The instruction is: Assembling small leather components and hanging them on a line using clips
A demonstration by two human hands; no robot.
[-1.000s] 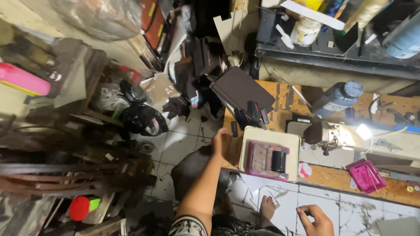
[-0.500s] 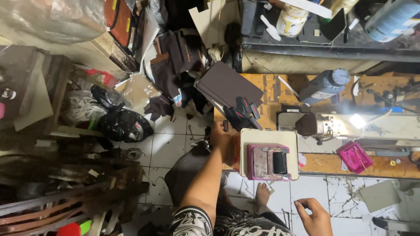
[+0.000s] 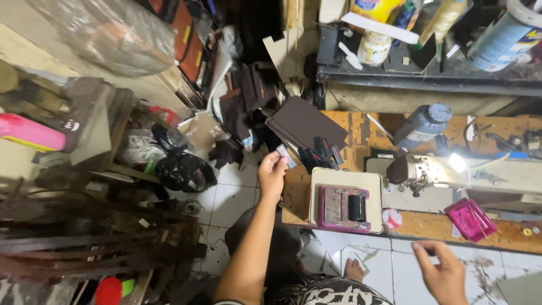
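The right hand [image 3: 443,271] hangs low over the tiled floor [image 3: 231,197], fingers loosely spread, holding nothing. Farther out, the left hand [image 3: 272,172] pinches a small card [image 3: 285,155] at the counter [image 3: 296,192] edge, just beside the pink device [image 3: 344,208] and below the brown sheets [image 3: 305,123].

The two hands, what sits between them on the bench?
In the head view, a pink roller device on a cream tray lies between the left hand and right hand.
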